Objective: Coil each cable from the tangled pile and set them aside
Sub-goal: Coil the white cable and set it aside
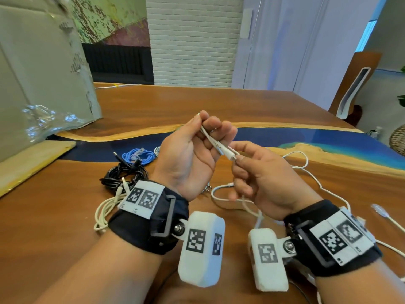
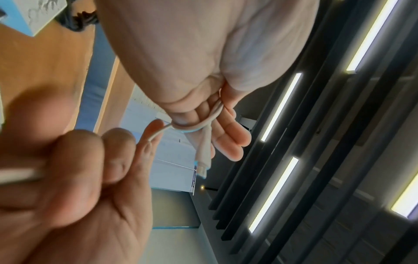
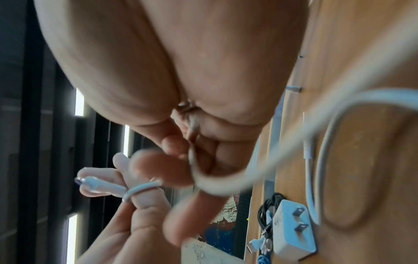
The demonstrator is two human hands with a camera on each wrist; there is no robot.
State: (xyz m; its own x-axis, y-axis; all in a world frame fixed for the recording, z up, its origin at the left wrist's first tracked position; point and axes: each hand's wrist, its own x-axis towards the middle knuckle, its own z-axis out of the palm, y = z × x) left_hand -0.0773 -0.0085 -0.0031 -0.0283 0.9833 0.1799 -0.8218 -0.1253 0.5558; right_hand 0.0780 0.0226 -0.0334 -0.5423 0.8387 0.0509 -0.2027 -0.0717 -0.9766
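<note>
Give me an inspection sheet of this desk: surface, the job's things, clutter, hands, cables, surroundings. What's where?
Surface: wooden table with a blue resin band.
Job's things: white cable held up in both hands, its tail trailing over the table to the right.
Clutter: cardboard box with plastic wrap on the left; white plug adapter lying on the table.
Hands: left hand pinches the cable near its connector; right hand grips it further along.
Cables: blue cable, black cable and cream cable lie bundled on the left.
Surroundings: white brick wall; wooden chair on the right.
</note>
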